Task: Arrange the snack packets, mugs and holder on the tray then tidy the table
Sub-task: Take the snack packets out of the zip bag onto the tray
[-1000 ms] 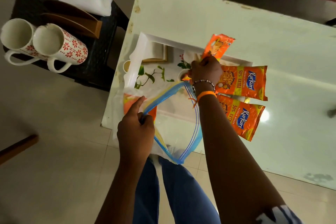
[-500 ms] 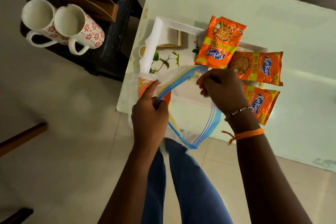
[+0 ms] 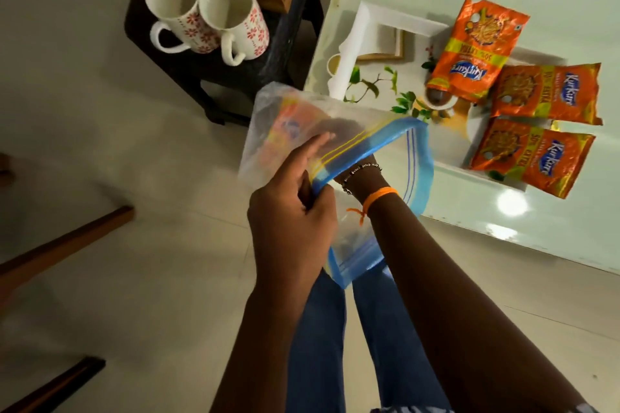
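The person's left hand (image 3: 292, 208) is bare, with no ring or band that can be seen, and the left forearm is bare too. The right hand (image 3: 339, 134) is hidden behind cloudy plastic, so only its dim shape shows. On the right wrist there is a thin bracelet (image 3: 360, 171) of small silver and dark beads, and just behind it an orange thread band (image 3: 377, 196) with a small knot and two loose ends. The right forearm is bare as well. At the bottom edge a small piece of a white and dark patterned sleeve (image 3: 587, 407) appears. The legs are covered by blue jeans (image 3: 335, 345).
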A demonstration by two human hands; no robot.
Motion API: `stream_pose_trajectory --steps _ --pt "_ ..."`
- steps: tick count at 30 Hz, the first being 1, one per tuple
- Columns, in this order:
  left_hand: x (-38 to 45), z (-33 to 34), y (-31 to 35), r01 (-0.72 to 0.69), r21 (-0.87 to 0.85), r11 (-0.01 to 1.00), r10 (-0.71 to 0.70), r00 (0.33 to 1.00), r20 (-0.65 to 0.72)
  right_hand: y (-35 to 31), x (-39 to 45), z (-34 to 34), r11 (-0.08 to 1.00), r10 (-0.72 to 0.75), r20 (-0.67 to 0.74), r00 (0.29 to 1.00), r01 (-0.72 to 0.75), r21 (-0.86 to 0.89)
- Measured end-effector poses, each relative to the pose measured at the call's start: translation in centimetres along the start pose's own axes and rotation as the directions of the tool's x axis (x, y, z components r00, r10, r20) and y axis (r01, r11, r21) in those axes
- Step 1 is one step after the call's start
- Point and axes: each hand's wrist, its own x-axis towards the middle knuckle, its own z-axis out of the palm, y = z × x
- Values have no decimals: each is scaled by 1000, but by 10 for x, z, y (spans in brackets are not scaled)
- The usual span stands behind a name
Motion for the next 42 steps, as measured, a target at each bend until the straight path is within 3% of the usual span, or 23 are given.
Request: stream_pose_trajectory --steps 4,6,8,10,12,15,18,21,23,25,26,28,30,35,39,42 --pt "12 -8 -7 47 90 995 -41 997 -64 -12 -5 1 979 -38 -202 979 78 191" --pt "21 -4 -8 84 124 989 -78 996 -50 -1 -16 -9 925 24 -301 953 93 369" --pt "31 6 -10 113 166 980 -108 993 -41 10 -37 -25 905 60 -332 941 89 416" --pt "39 19 -13 123 200 972 -117 992 -41 26 -52 -38 809 109 -414 904 161 565" --pt "45 33 -13 140 221 965 -134 990 -40 42 -65 -50 624 247 -524 815 280 729" --pt "50 48 -13 158 249 955 -153 987 -42 62 -80 -61 387 461 -585 667 442 809" --pt "47 57 -13 151 283 947 -144 988 -45 83 -74 -61 260 604 -582 544 555 790" --pt "43 58 -17 144 324 935 -141 989 -31 95 -52 -51 143 759 -465 457 580 802" --pt "40 60 -20 127 337 933 -134 991 -5 103 -38 -39 -49 823 -290 489 570 820" --pt "37 63 -22 119 342 932 -134 991 21 112 -29 -23 -206 800 -104 591 434 877" --pt "37 64 -23 118 344 931 -137 990 32 115 -26 -13 -220 765 -44 642 325 920" --pt "37 67 -25 123 346 930 -148 988 46 114 -21 2 -202 750 16 661 205 958" --pt "37 68 -27 129 347 929 -159 986 59 109 -21 10 -159 768 1 640 189 969" --pt "38 68 -30 117 344 932 -166 979 117 121 -29 17 -184 633 -3 774 154 971" --pt "35 65 -34 97 341 935 -160 973 164 133 -23 11 -254 674 57 737 159 954" --pt "33 63 -35 102 317 943 -161 973 165 141 -27 12 -173 649 27 760 113 978"
